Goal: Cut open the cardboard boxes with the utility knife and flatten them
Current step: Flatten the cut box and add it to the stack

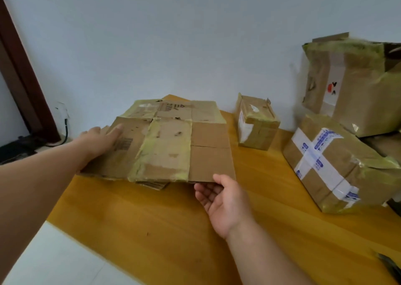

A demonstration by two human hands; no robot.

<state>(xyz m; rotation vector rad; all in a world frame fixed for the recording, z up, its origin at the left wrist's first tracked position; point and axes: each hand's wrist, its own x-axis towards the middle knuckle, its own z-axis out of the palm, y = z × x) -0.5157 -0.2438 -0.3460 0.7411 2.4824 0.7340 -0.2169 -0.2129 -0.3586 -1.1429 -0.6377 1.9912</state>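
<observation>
Your left grip presses flat-fingered and your right grip cups loosely under the near edge of the flattened brown cardboard box between them, so one is done, while three taped brown boxes right of your right grip remain uncut.

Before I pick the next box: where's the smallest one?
The smallest box stands on the table by the wall, right of the flattened cardboard.

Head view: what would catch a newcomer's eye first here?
The flattened box at the centre of the table, with the left hand on its left edge and the right hand at its near corner. Three taped boxes wait on the right.
</observation>
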